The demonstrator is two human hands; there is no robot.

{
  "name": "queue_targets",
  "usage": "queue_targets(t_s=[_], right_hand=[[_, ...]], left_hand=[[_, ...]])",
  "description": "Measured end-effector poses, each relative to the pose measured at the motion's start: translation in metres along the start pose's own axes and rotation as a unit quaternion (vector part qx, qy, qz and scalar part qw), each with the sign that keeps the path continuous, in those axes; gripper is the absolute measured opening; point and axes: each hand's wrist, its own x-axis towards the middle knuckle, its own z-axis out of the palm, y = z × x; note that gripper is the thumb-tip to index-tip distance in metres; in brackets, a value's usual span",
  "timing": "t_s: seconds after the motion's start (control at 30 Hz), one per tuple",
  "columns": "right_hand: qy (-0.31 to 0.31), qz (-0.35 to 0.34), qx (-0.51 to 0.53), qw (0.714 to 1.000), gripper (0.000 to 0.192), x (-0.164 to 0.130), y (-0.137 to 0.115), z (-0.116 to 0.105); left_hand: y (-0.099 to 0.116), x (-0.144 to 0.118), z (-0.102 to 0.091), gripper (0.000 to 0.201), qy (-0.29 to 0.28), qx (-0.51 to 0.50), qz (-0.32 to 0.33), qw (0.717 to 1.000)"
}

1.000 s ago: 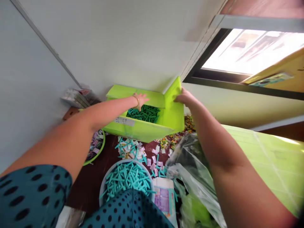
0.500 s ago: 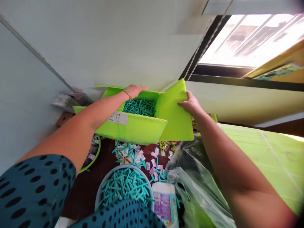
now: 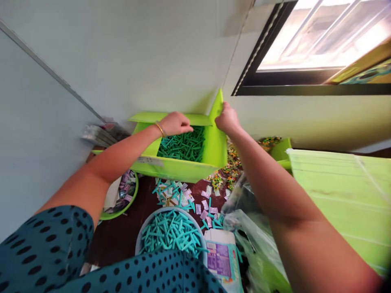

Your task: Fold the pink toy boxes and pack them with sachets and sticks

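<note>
A bright green cardboard box (image 3: 180, 169) stands on the dark floor against the wall, full of teal plastic razors (image 3: 182, 145). My left hand (image 3: 175, 123), with a gold bangle on the wrist, rests on the box's far flap (image 3: 146, 118), fingers curled over its edge. My right hand (image 3: 226, 118) grips the upright right flap (image 3: 217, 106) near its top. Both arms stretch forward over a white bowl (image 3: 171, 232) heaped with more teal razors.
A green basin (image 3: 124, 199) of small packets sits at the left. Loose razors and pink sachets (image 3: 204, 205) litter the floor. A clear plastic bag (image 3: 244, 228) and a flat green carton (image 3: 339, 191) lie at the right. A printed packet (image 3: 220, 254) lies beside the bowl.
The box has shifted a little. My right hand swung the right flap from lying outward to standing upright. My left hand stayed on the far flap.
</note>
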Motion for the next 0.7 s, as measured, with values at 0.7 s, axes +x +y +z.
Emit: queue_targets(t_s=[0.7], right_hand=[[-0.168,-0.183,-0.006,0.968,0.07,-0.13,-0.078,0.201]], left_hand=[[0.055,-0.233,0.022,0.055,-0.129,0.025,-0.141,0.981]])
